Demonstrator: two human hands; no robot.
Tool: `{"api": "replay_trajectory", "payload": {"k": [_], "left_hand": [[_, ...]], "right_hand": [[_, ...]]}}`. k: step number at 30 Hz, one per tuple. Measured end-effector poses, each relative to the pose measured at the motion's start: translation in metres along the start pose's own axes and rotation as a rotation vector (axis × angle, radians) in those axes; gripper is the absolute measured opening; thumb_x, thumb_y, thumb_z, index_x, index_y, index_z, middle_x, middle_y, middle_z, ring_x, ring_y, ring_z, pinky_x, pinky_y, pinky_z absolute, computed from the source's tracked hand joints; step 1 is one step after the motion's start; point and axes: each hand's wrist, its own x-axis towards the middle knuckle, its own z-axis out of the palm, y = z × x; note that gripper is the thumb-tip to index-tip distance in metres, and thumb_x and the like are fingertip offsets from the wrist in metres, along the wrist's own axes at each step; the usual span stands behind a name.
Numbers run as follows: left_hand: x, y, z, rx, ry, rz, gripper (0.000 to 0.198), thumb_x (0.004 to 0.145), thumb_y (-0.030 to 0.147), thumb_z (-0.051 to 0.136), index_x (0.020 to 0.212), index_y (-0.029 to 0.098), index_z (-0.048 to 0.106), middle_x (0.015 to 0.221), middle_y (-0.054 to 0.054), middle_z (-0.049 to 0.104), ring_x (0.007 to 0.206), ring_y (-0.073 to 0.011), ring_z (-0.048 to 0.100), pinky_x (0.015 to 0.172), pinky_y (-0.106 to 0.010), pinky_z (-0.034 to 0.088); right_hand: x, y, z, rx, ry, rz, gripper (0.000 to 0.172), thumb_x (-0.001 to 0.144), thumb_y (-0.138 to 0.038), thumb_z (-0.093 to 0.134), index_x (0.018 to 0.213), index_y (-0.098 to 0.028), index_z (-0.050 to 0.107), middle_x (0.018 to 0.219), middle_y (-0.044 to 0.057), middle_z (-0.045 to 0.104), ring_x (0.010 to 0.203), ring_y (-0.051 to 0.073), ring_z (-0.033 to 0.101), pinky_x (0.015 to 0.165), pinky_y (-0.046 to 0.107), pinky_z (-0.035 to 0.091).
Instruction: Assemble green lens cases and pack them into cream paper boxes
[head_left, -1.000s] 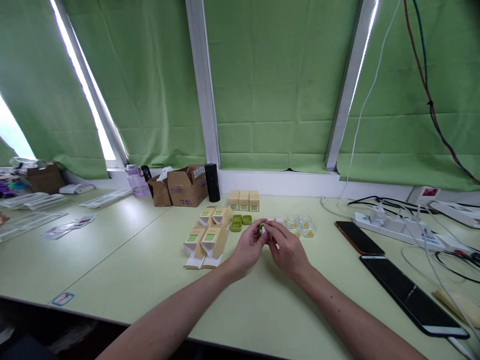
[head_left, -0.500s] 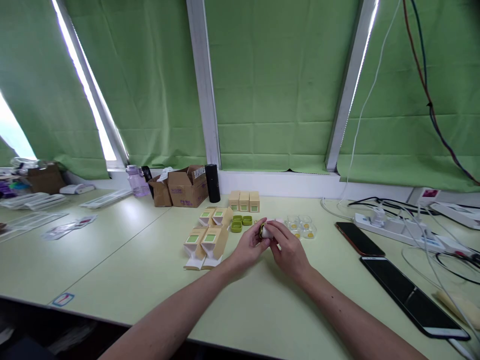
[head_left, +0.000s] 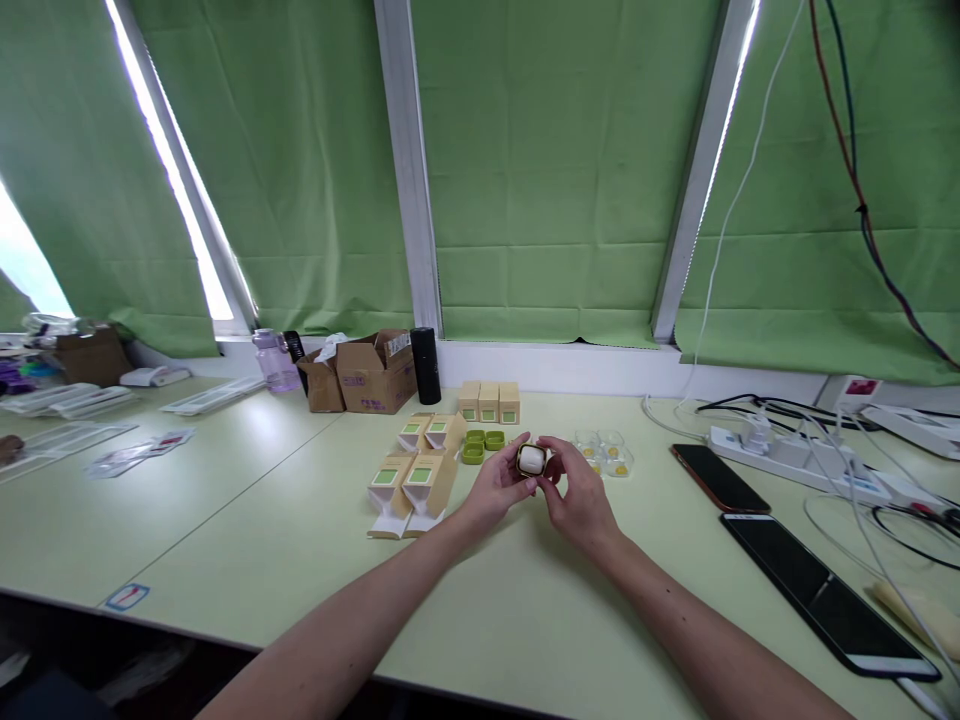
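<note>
My left hand (head_left: 491, 495) and my right hand (head_left: 581, 495) meet over the middle of the pale green table (head_left: 225, 500). Between their fingertips they hold a small white piece set in an olive-green case (head_left: 531, 459), its white face turned toward me. Just behind it lie three empty green cases (head_left: 482, 444) and several clear plastic trays with yellow inserts (head_left: 607, 452). To the left stand opened tan cartons (head_left: 411, 480) and, farther back, a row of three shut tan cartons (head_left: 488, 401).
Two dark phones (head_left: 718, 476) (head_left: 825, 590) lie at the right, with a power strip and cables (head_left: 795, 450) behind them. Cardboard boxes (head_left: 367, 372), a black cylinder (head_left: 424, 365) and a purple bottle (head_left: 271, 360) stand by the window sill. Plastic sleeves (head_left: 67, 440) lie far left.
Both hands have lifted the small case slightly and turned it, so its white face now shows toward me. Nothing else on the table has moved.
</note>
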Motion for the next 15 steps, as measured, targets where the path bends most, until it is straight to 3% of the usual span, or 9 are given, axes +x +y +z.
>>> {"api": "replay_trajectory", "payload": {"k": [3,8,12,15], "left_hand": [[-0.001,0.004,0.001,0.037,0.007,-0.020,0.083,0.076,0.029,0.085,0.151,0.025,0.049,0.124,-0.013,0.066,0.102,-0.0218,0.062,0.083,-0.033,0.049],[-0.001,0.006,-0.001,0.172,0.043,0.023,0.077,0.080,0.027,0.078,0.151,0.024,0.048,0.127,-0.013,0.063,0.099,-0.0200,0.060,0.085,-0.034,0.049],[-0.002,0.008,-0.004,0.449,0.142,0.143,0.061,0.086,0.021,0.066,0.145,0.024,0.050,0.130,-0.013,0.063,0.100,-0.0198,0.059,0.089,-0.036,0.050],[-0.004,0.012,-0.005,0.741,0.166,0.296,0.060,0.087,0.012,0.058,0.144,0.025,0.048,0.131,-0.013,0.062,0.102,-0.0211,0.059,0.088,-0.038,0.051]], "right_hand": [[0.002,-0.004,-0.002,0.048,0.014,0.087,0.040,0.092,-0.022,0.058,0.131,-0.024,0.052,0.114,0.010,0.069,0.081,0.020,0.066,0.074,0.038,0.058],[0.006,-0.007,-0.003,0.222,0.072,0.271,0.038,0.091,-0.035,0.065,0.125,-0.023,0.053,0.112,0.010,0.070,0.083,0.020,0.066,0.072,0.035,0.056],[0.008,-0.004,-0.002,0.438,0.088,0.400,0.042,0.089,-0.047,0.069,0.122,-0.024,0.055,0.103,0.007,0.071,0.079,0.019,0.064,0.066,0.032,0.053],[0.010,-0.002,-0.001,0.589,0.093,0.475,0.049,0.084,-0.055,0.073,0.117,-0.023,0.058,0.092,0.005,0.070,0.075,0.019,0.062,0.059,0.030,0.051]]}}
